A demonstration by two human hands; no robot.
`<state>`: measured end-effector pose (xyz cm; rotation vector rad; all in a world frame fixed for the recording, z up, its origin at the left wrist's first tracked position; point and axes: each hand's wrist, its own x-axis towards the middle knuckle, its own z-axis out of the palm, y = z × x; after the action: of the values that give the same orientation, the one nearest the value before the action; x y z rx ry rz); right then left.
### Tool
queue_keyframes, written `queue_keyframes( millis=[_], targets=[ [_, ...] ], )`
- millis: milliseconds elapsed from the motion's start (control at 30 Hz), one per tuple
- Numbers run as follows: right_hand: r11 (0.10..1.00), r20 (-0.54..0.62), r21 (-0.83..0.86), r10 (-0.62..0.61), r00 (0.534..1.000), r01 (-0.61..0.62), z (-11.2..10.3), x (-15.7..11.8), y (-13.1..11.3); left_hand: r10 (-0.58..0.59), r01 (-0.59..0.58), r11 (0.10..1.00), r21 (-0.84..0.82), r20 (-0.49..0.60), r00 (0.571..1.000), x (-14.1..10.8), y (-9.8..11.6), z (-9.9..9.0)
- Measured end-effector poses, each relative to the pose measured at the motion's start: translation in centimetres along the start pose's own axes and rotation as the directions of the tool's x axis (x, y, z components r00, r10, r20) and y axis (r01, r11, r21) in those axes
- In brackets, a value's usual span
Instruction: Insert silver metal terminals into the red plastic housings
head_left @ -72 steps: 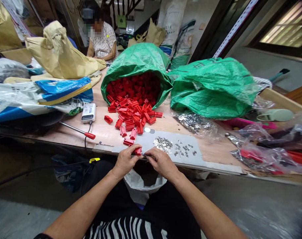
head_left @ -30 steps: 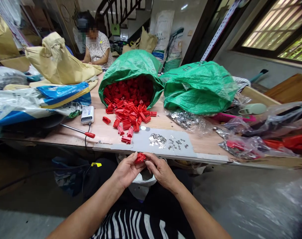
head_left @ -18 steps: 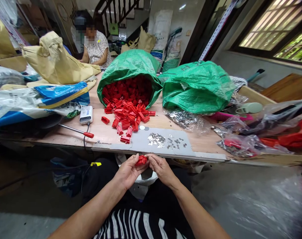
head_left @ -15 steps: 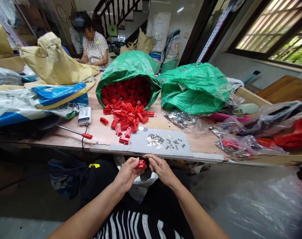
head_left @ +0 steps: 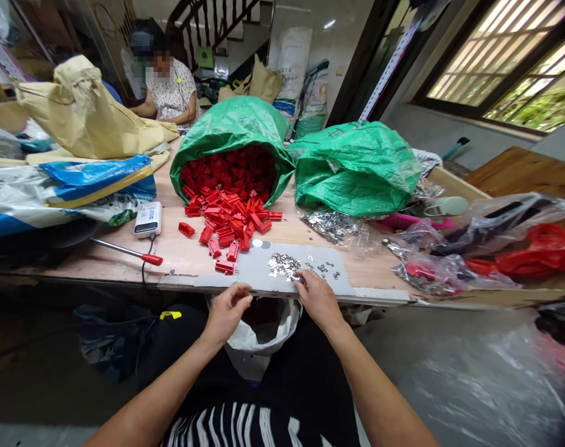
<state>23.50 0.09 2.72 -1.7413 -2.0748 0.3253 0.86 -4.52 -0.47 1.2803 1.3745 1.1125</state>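
Observation:
My left hand (head_left: 226, 312) is just below the table's front edge, fingers loosely bent and thumb apart, with nothing visible in it. Over the grey mat (head_left: 254, 273) reaches my right hand (head_left: 318, 303), its thumb and forefinger pinched at the near right edge of a pile of small silver metal pieces (head_left: 282, 264). A tiny piece seems to be at those fingertips, partly hidden. Darker small metal pieces (head_left: 326, 268) lie scattered to the right. Red plastic housings (head_left: 231, 217) spill from a green sack (head_left: 236, 118) behind the mat. Below, between my hands, a white bag (head_left: 282, 335) gapes.
A red-handled metal rod (head_left: 128, 251) and a white cabled device (head_left: 147, 220) lie left. Another green sack (head_left: 357, 167) and clear bags of metal parts (head_left: 341, 230) stand right. Across the table sits another person (head_left: 171, 93).
The red housing has left my left hand, which moved slightly left. My right hand has moved from beside it up onto the mat at the metal pieces. The view has shifted slightly.

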Motion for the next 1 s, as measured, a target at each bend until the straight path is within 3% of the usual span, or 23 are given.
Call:
queue_keyframes(
  millis=[100,167,233,400,600,700,800,867,900,933,967,1000],
  targets=[
    [0.999,0.01,-0.047,-0.01,1.0,0.011,0.3,0.6,-0.2,0.288,-0.199,0.89,0.41,-0.166,0.943,1.7,0.5,-1.9],
    [0.998,0.016,-0.067,-0.001,1.0,0.002,0.5,0.9,-0.4,0.389,-0.188,0.761,0.621,-0.206,0.898,2.7,0.7,-2.9],
    [0.997,0.02,-0.082,0.018,1.0,-0.016,0.5,1.1,-0.5,0.422,-0.136,0.656,0.743,-0.212,0.881,3.5,0.8,-3.6],
    [0.999,0.02,-0.042,0.015,1.0,-0.014,0.5,1.5,-0.2,0.414,-0.095,0.552,0.829,-0.173,0.894,4.3,0.7,-3.8],
    [0.998,0.011,0.068,-0.018,1.0,0.017,0.3,1.6,0.3,0.436,-0.167,0.562,0.81,-0.119,0.892,4.2,1.0,-4.1],
    [0.994,-0.003,0.105,-0.001,1.0,0.001,0.3,1.6,0.4,0.411,-0.149,0.581,0.8,-0.13,0.902,4.1,1.3,-4.4],
    [0.992,-0.018,0.122,0.007,1.0,-0.005,0.3,1.7,0.4,0.38,-0.145,0.716,0.683,-0.208,0.901,3.9,1.7,-4.5],
    [0.992,-0.015,0.128,0.017,1.0,-0.015,0.3,1.7,0.4,0.281,-0.144,0.891,0.43,-0.273,0.92,3.6,2.2,-4.2],
    [0.992,-0.012,0.126,0.027,1.0,-0.025,0.3,1.8,0.3,0.173,-0.11,0.967,0.228,-0.277,0.945,3.4,2.5,-4.0],
    [0.992,-0.01,0.123,0.037,0.999,-0.035,0.3,1.8,0.3,0.036,-0.039,0.999,-0.008,-0.233,0.972,3.1,2.9,-3.7],
    [0.992,-0.012,0.119,0.043,0.999,-0.042,0.3,1.8,0.3,-0.106,0.07,0.967,-0.246,-0.136,0.985,2.7,3.3,-3.4],
    [0.992,-0.017,0.117,0.044,0.999,-0.042,0.3,1.9,0.3,-0.216,0.192,0.877,-0.44,-0.005,0.976,2.3,3.6,-3.0]
  ],
)
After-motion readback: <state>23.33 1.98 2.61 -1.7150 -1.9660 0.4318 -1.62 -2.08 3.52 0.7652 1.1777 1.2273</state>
